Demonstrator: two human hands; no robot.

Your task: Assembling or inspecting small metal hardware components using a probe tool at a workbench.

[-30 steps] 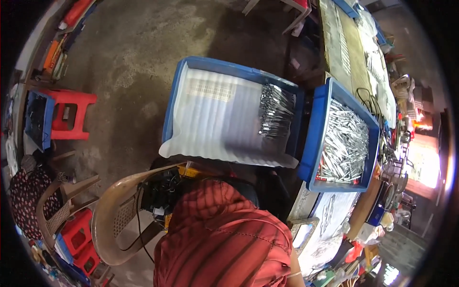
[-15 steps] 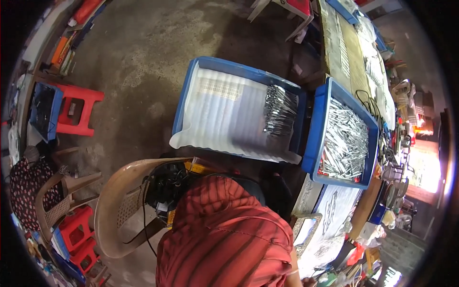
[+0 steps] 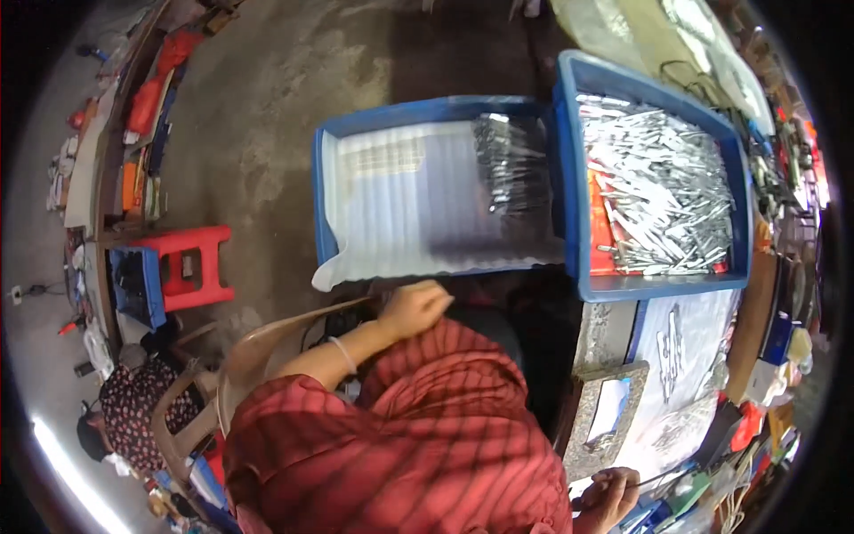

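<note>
And here's the left hand [image 3: 416,307], nearest of all, over the lap just in front of the lined tray [image 3: 427,110]; fingers curled, and whether they pinch anything I can't tell. Out to the right, nearer than that tray, the right hand [image 3: 609,500] has its fingers closed round a thin dark rod [image 3: 660,478], seemingly by one end, which leaves the rest sticking out free.

Now the lined tray itself: a pale ridged liner [image 3: 378,209] covers its floor, likely to cushion what lies there, and slim metal pieces [image 3: 514,169] sit packed along its right side, laid roughly parallel, perhaps for neatness. Close by its right side, a deep blue tray [image 3: 663,287] carries a jumbled silvery heap [image 3: 663,191], high walls presumably stopping spills.

Farther off, well left of the lined tray, a red stool [image 3: 200,238] stands beside a small blue bin [image 3: 154,289].
</note>
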